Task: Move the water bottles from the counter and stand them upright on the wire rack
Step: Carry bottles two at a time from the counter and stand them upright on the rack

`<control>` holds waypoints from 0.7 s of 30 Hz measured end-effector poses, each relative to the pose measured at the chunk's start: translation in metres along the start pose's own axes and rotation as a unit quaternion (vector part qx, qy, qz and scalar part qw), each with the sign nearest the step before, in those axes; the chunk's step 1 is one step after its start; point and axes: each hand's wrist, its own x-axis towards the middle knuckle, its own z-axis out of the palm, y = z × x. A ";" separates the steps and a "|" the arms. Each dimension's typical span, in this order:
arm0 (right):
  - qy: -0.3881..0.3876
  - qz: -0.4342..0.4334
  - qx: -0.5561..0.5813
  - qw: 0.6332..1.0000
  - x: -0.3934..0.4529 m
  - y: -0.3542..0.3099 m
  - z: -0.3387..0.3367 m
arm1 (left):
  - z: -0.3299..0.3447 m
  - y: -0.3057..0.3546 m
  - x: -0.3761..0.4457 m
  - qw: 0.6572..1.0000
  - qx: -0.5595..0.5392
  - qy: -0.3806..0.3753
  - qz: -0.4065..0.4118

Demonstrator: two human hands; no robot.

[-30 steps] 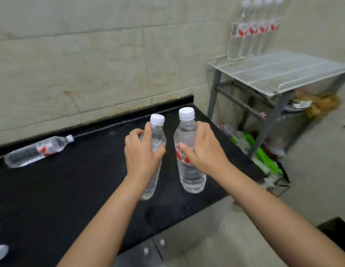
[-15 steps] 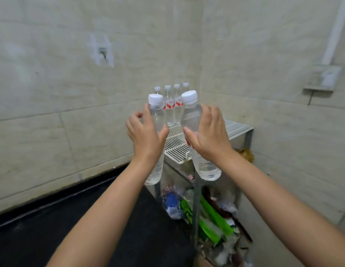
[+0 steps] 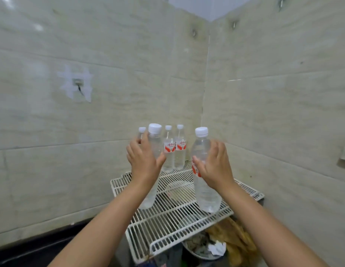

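Observation:
My left hand [image 3: 144, 162] grips a clear water bottle [image 3: 154, 143] with a white cap, held upright over the left part of the white wire rack [image 3: 167, 218]. My right hand [image 3: 216, 166] grips a second bottle [image 3: 204, 191] with a red-and-white label, upright above the rack's middle right. Whether either bottle's base touches the wires I cannot tell. At the rack's back, against the wall, stand three bottles: one with a red label [image 3: 168, 151], another beside it [image 3: 180, 149], and one [image 3: 141, 131] mostly hidden behind my left hand.
The rack sits in a tiled corner, walls close behind and to the right. The black counter edge [image 3: 33, 245] lies at lower left. Under the rack are a bowl and yellowish clutter [image 3: 231, 241]. A taped hook [image 3: 78, 87] is on the left wall.
Both hands have carried their bottles from the counter to over the rack and moved apart. The view has turned up and right toward the corner, closer to the rack.

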 end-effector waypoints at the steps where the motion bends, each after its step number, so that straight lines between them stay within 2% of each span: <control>1: -0.030 0.002 0.009 1.000 0.003 0.012 0.010 | 0.010 -0.002 0.003 1.000 0.008 -0.002 -0.011; 4: -0.087 -0.005 0.048 0.995 0.013 0.043 0.039 | 0.042 -0.010 0.011 0.998 0.034 -0.003 -0.056; 10: -0.134 -0.009 0.150 0.980 0.038 0.079 0.101 | 0.098 -0.012 0.039 0.987 0.088 0.019 -0.130; 21: -0.270 0.024 0.287 0.919 0.076 0.064 0.191 | 0.152 -0.041 0.099 0.970 0.116 0.075 -0.199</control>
